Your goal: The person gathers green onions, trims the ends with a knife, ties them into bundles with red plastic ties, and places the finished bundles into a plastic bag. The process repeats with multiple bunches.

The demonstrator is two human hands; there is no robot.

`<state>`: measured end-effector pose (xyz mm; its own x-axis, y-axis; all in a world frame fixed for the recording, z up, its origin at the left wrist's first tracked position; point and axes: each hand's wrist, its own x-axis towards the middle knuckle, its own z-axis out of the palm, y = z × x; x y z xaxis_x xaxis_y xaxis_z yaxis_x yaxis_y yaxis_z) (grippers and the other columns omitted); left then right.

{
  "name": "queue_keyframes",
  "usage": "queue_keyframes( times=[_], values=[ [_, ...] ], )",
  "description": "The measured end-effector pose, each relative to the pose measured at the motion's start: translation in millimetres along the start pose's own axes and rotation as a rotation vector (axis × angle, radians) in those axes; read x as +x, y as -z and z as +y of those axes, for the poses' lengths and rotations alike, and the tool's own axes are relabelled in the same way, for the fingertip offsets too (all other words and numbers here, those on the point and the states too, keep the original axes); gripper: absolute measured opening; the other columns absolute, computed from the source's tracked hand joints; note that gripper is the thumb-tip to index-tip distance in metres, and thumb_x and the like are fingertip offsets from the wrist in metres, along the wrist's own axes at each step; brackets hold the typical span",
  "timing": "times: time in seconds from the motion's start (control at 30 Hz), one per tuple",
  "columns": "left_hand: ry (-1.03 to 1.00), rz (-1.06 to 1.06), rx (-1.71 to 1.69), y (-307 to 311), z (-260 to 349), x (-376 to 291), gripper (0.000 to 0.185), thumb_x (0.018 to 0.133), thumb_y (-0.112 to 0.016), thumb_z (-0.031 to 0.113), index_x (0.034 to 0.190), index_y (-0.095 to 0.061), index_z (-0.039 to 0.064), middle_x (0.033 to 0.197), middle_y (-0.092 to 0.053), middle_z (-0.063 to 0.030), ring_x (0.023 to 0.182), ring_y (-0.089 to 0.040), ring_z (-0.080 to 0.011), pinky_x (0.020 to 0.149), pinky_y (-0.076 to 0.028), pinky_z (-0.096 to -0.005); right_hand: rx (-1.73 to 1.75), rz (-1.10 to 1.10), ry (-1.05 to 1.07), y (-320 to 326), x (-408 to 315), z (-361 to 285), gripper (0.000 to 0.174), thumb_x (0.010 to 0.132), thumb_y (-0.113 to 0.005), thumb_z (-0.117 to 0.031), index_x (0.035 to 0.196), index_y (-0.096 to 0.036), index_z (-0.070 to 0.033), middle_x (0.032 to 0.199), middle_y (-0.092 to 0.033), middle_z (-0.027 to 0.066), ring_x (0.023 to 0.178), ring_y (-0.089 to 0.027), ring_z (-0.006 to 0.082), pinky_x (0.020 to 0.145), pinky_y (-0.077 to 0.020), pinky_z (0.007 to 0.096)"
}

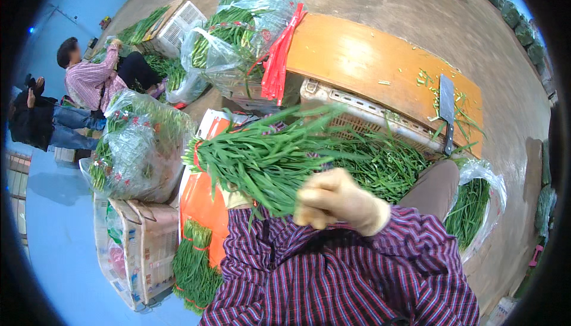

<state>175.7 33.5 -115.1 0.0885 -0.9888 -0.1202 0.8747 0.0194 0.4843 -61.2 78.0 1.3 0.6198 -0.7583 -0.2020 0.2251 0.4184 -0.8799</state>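
A bunch of green garlic chives [263, 156], bound near its pale cut ends by a red tie [196, 155], lies across in front of my chest. My left hand [235, 197], in a cream glove, holds the bunch from beneath; the leaves hide most of its fingers. At the leafy end is my right hand [339, 203], gloved alike and slightly blurred, with its fingers curled. Whether leaves are pinched in it cannot be made out. Below the bunch, loose chive leaves [379, 165] are heaped between me and the board.
A cleaver [446, 112] and trimmings lie on a wooden board [348, 54] over a crate [357, 112]. Red ties [283, 58] hang at its left. Tied bunches [194, 263] rest on an orange sheet [214, 196]. Bagged chives [142, 147] stand left, near a seated person [96, 76].
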Motion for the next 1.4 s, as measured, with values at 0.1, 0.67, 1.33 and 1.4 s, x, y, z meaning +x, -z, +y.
queue_keyframes(
  times=[0.1,0.67,1.33,1.4],
  values=[
    [-0.014,0.019,0.013,5.7,5.1,-2.2,0.06,0.069,-0.061,0.045,0.117,-0.046,0.012,0.115,-0.05,-0.0094,0.104,-0.048,-0.0272,0.09,-0.038,-0.0457,-0.153,0.252,0.029,35.5,-43.0,-7.7,0.019,0.081,-0.056,-0.019,0.073,-0.064,-0.003,0.065,-0.062,0.0042,0.05,-0.054,0.0065,0.043,-0.0408,0.0188],
    [-0.234,0.333,-0.003,65.5,20.1,-23.0,0.057,0.07,-0.06,0.044,0.114,-0.047,0.011,0.113,-0.052,-0.0085,0.102,-0.05,-0.0254,0.088,-0.04,-0.0442,-0.212,0.143,-0.274,20.6,-16.8,50.3,0.026,0.087,-0.043,-0.018,0.083,-0.062,-0.002,0.061,-0.058,0.0037,0.049,-0.05,0.0071,0.048,-0.0406,0.0182],
    [0.693,0.602,2.297,194.5,94.5,-137.5,0.066,0.057,-0.071,0.03,0.114,-0.045,0.01,0.104,-0.055,-0.0125,0.095,-0.053,-0.0265,0.079,-0.043,-0.0361,-0.53,0.297,-0.27,62.8,26.7,69.5,0.024,0.088,-0.045,-0.017,0.072,-0.052,0.0,0.061,-0.053,0.0046,0.052,-0.049,0.011,0.05,-0.0394,0.0235],
    [0.742,0.437,2.402,223.9,92.9,-163.1,0.066,0.059,-0.069,0.026,0.117,-0.042,0.01,0.11,-0.052,-0.0112,0.099,-0.052,-0.0249,0.083,-0.041,-0.0351,-0.526,0.349,-0.314,62.1,28.9,67.2,0.024,0.088,-0.045,-0.017,0.073,-0.052,0.001,0.061,-0.054,0.0047,0.052,-0.049,0.0111,0.05,-0.0396,0.0235]
  ],
)
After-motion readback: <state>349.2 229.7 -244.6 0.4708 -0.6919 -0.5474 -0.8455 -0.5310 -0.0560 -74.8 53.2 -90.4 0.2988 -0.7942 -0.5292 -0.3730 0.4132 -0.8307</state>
